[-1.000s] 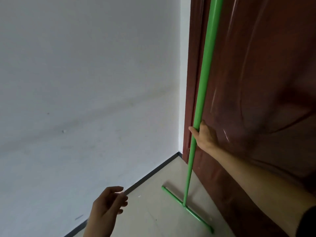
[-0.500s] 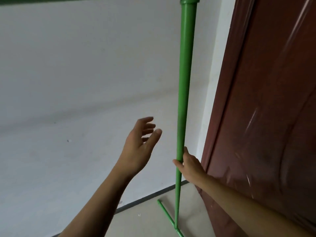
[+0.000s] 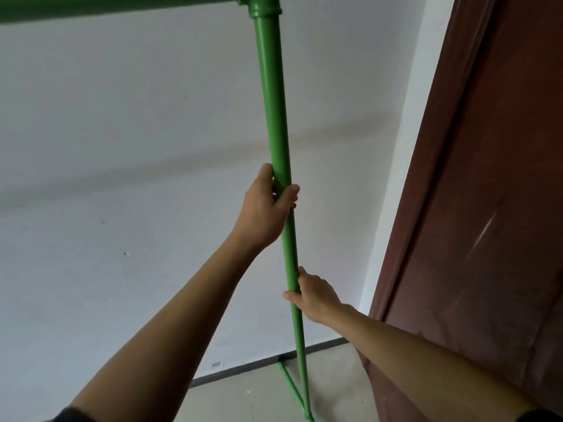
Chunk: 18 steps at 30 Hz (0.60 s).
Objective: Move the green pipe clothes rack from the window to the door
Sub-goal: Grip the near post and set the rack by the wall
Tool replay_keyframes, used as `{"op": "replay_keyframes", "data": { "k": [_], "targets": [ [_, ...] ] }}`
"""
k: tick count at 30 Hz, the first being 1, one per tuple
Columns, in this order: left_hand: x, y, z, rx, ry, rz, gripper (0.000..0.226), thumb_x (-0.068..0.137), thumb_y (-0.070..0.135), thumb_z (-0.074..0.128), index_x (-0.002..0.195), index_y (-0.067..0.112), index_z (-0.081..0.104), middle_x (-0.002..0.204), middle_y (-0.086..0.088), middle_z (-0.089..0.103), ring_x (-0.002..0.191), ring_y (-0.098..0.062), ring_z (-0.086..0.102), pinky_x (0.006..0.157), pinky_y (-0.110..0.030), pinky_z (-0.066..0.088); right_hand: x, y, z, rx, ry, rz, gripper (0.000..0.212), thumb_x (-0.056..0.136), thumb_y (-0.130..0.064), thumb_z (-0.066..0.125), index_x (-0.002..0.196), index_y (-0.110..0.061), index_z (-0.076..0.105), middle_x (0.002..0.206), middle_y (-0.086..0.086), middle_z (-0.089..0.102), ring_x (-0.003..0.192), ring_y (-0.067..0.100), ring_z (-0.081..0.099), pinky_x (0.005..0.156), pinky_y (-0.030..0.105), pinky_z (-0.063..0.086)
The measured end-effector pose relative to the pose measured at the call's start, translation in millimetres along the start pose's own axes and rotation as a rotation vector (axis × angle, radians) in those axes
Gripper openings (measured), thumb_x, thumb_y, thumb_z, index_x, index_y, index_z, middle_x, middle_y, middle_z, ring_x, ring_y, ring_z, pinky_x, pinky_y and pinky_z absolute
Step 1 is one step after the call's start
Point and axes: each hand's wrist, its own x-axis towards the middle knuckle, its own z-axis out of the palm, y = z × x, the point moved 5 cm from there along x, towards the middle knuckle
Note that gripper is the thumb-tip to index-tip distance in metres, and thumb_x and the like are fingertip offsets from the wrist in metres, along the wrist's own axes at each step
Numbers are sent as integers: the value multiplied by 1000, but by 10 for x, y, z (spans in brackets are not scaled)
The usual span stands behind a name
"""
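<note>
both hands on the green upright, right by the door

we're looking at a big pale wall (image 3: 122, 178) filling everything from nine o'clock through the centre of view, with a grey shadow band running across it. over at three o'clock stands the dark red-brown door (image 3: 487, 208), glossy, its frame edge slanting from twelve o'clock down toward five.

between the two we've got the green pipe clothes rack (image 3: 275, 117). its top bar runs in from ten o'clock along the upper edge and meets a corner fitting (image 3: 263, 6) at twelve, and from there the upright drops straight down the middle to six o'clock, where a foot pipe (image 3: 291, 383) branches off low on the floor (image 3: 243, 400). the rack sits near the door, apart from it, with a strip of wall showing between.

two bare forearms reach up from the bottom corners. our left hand (image 3: 263, 208) is wrapped round the upright at dead centre, thumb on the near side, fingers curled behind, a full grip. our right hand (image 3: 316, 295) holds the same pipe lower, toward five o'clock, thumb across the front and fingers hidden behind, also closed on it.

a dark skirting strip (image 3: 259, 365) runs along the wall's base at six o'clock, and a small speck marks the wall at eight.
</note>
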Motion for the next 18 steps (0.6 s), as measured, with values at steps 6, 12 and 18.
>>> {"op": "replay_keyframes", "data": {
  "k": [6,12,18],
  "targets": [
    [-189,-84,-236,63,-67,69,28,88,24,56,100,1,46,87,-20,66,81,-23,71,78,-49,57,-98,-125,257,-2,49,-68,40,88,-43,56,113,-13,50,75,-2,56,72,27,60,67,33,46],
    [-429,-240,-736,133,-12,67,23,91,21,55,103,3,48,86,-13,68,81,-17,71,80,-44,57,-123,-562,608,18,14,-127,40,87,-45,56,112,-14,51,75,-1,55,85,33,63,70,34,42],
    [-581,-310,-969,138,-26,66,21,91,24,54,100,6,47,87,-9,69,83,-19,70,80,-44,57,-193,-780,790,25,18,-116,41,86,-46,56,111,-13,52,77,2,60,86,32,64,75,37,50]
  ]
}}
